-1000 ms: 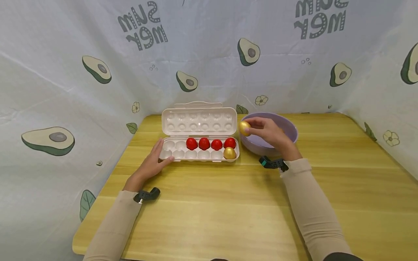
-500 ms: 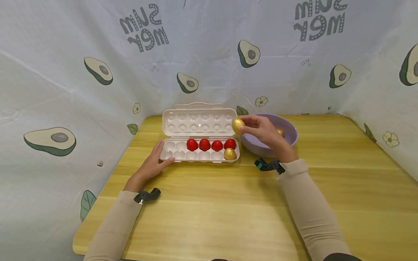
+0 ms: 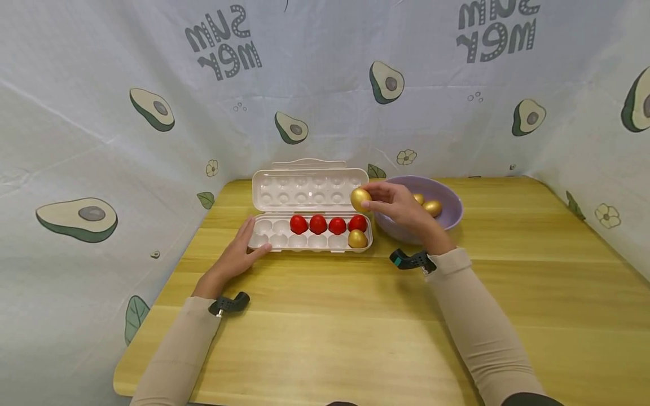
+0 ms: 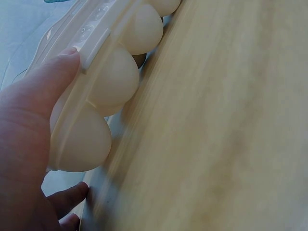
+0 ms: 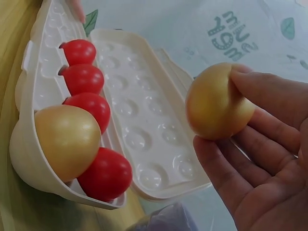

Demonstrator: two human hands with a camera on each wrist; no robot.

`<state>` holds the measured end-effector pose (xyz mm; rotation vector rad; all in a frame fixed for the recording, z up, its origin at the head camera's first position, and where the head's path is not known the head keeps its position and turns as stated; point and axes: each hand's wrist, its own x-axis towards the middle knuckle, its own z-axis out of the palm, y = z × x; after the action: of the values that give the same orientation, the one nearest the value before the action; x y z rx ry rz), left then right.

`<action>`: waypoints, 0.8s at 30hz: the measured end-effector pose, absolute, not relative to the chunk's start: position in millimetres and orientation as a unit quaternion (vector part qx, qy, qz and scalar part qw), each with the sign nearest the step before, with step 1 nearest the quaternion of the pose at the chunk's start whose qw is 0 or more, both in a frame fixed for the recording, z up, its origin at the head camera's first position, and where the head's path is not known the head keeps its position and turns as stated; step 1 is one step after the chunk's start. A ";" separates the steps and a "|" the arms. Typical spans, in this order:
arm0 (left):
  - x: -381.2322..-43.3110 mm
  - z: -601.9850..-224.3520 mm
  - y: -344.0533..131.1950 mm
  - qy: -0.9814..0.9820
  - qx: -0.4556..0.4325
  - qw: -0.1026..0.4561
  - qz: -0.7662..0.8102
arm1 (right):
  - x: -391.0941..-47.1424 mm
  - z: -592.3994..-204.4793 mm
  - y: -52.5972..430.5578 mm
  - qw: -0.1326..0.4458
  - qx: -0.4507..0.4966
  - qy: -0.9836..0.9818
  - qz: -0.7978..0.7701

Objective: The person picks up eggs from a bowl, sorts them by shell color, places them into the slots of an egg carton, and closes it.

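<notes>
The gold egg (image 3: pixel 360 199) pinched in the right grip (image 3: pixel 401 208) has moved left from over the purple bowl (image 3: pixel 391 228) to near the open lid (image 3: pixel 311 189), seemingly closer to the unfilled cups (image 3: pixel 297 241). The left grip (image 3: pixel 235 256), fingers extended, rests against the carton's (image 3: pixel 317 242) left end.

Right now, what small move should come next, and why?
Probably lower the shiny gold egg in the right hand into the vacant near-row cup beside the seated gold egg: the held egg hangs near the right end of the open white plastic carton, and the left hand rests against its left end.
</notes>
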<state>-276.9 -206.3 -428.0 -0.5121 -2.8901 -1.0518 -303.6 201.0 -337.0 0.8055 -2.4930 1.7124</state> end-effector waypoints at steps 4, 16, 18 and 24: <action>-276.3 -428.0 -206.1 -0.926 -0.165 0.009 -0.339 | -302.3 -338.9 197.4 -0.004 0.265 -0.802 0.535; -276.5 -427.3 -206.3 -0.926 -0.167 0.010 -0.338 | -299.5 -344.5 183.3 -0.034 0.252 -0.806 0.535; -276.9 -427.4 -206.4 -0.926 -0.167 0.012 -0.338 | -302.1 -347.7 182.3 -0.038 0.259 -0.802 0.537; -278.0 -427.9 -206.8 -0.927 -0.168 0.015 -0.335 | -304.7 -353.3 178.7 -0.045 0.285 -0.798 0.529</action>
<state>-278.0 -206.8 -427.9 -0.5238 -2.8842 -1.0437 -304.7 178.7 -353.3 0.9234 -2.5798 1.7125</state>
